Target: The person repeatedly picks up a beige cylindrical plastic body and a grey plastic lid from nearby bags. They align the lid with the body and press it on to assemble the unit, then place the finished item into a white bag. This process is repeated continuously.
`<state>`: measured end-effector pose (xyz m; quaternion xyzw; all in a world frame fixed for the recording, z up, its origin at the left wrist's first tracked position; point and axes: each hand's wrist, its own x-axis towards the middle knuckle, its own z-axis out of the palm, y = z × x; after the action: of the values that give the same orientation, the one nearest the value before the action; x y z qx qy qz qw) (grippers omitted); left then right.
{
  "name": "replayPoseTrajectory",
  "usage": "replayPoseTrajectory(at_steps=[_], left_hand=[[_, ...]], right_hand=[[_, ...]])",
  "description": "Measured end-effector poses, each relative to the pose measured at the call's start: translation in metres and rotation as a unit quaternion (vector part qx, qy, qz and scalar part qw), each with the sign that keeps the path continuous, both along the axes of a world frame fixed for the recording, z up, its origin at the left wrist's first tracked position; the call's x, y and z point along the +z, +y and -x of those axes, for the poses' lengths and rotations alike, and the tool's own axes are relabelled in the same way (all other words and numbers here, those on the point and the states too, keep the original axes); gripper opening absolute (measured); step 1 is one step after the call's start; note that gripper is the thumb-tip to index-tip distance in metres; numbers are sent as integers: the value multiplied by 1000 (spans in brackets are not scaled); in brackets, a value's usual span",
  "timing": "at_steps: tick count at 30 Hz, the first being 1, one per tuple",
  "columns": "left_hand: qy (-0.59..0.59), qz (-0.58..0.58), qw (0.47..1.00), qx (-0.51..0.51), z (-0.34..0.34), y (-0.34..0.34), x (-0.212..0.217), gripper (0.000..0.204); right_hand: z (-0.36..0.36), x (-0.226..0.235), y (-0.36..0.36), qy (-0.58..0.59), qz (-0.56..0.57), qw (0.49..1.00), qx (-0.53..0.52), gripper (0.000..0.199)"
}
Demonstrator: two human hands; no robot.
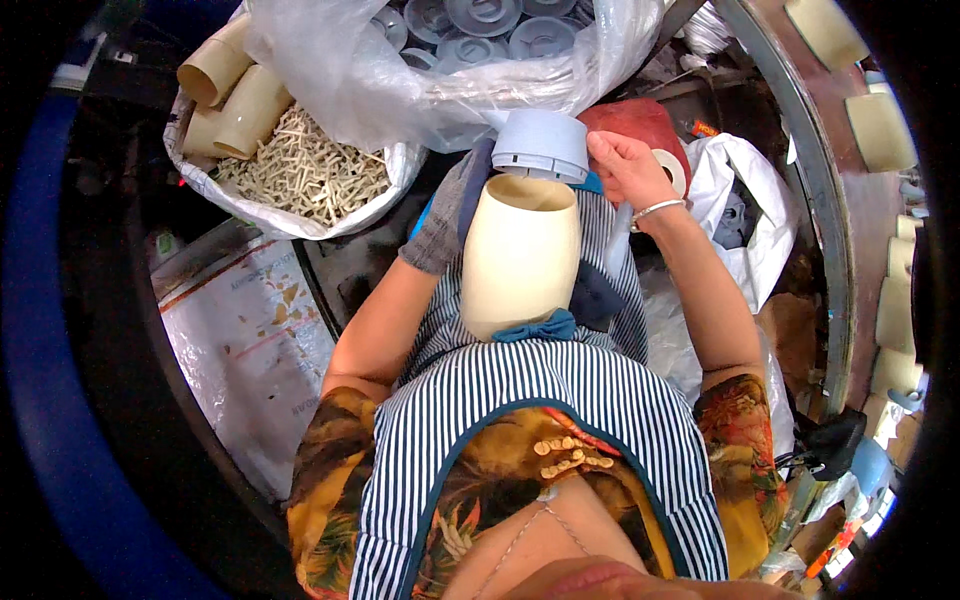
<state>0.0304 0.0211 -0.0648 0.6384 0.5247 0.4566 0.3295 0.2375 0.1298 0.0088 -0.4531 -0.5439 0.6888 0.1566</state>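
Note:
A cream barrel-shaped plastic shell [522,265], open at its top, rests upright on my lap against the striped apron. Just beyond its rim is a grey-blue plastic collar [540,140] with small slots along its lower edge. My left hand [452,205], in a grey glove with a dark blue palm, is closed at the collar's left edge, and its palm lies beside the shell; its fingertips are partly hidden. My bare right hand [632,172] pinches at the collar's right edge. Whatever lies between its fingertips is too small to make out.
A white sack [290,215] at left holds many short cream pegs [305,170] and several cream shells [250,110]. Grey round parts [485,15] fill a clear plastic bag [400,100] ahead. At right are a red bundle [640,122], a white bag [755,200] and a metal-edged bench [850,230] with cream shells.

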Motion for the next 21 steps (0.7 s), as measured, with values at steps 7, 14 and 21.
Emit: replayPoseTrajectory(at_steps=[7, 14, 21], left_hand=[[-307, 180, 934, -1, -13, 2, 40, 72], [-411, 200, 889, -23, -8, 1, 28, 72], [-207, 190, 959, -45, 4, -1, 67, 60]], right_hand=[[-8, -10, -1, 12, -19, 1000, 5, 33], [-9, -16, -3, -39, -129, 991, 12, 38], [-9, -24, -2, -14, -198, 980, 12, 37]])
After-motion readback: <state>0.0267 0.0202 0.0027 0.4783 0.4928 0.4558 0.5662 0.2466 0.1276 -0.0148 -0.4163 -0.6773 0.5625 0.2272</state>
